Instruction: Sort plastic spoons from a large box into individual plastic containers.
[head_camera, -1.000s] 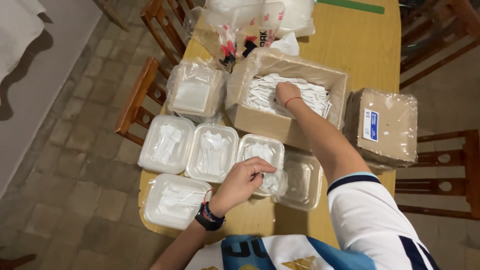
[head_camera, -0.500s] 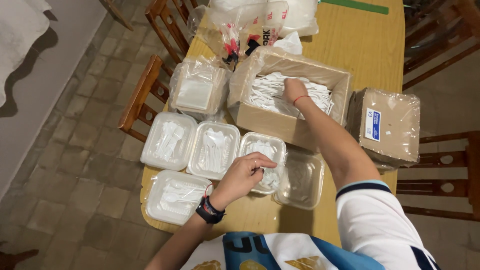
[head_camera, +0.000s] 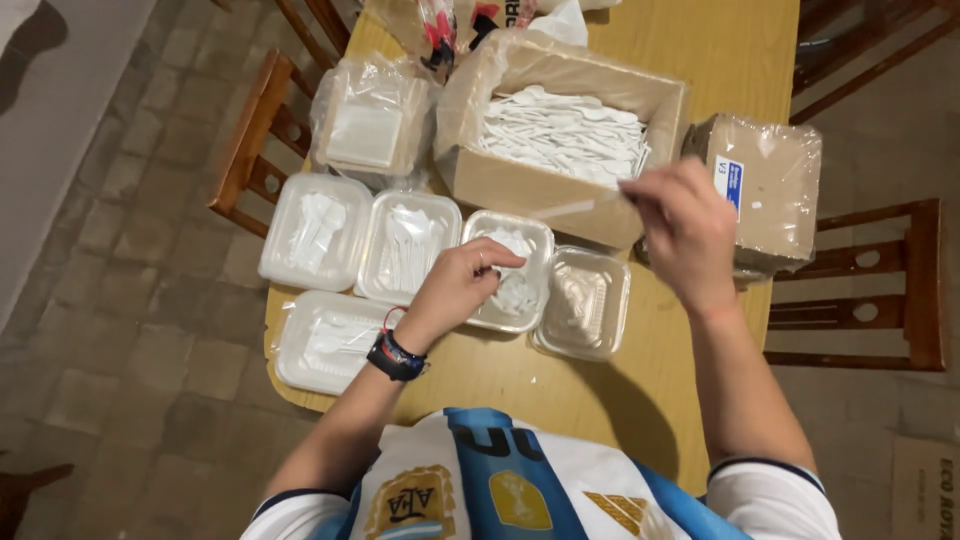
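Observation:
My right hand is raised in front of the cardboard box, pinching a white plastic utensil that points left. The box holds many loose white plastic utensils. My left hand, with a dark wristband, rests on the open clear plastic container, which holds some white utensils. Its hinged clear lid lies open to the right.
Three closed clear containers with utensils lie at the left of the wooden table. A bagged stack of containers and a wrapped brown package flank the box. Wooden chairs stand around.
My right hand has come out of the cardboard box toward me, carrying a white utensil. My left hand has stayed on the open container.

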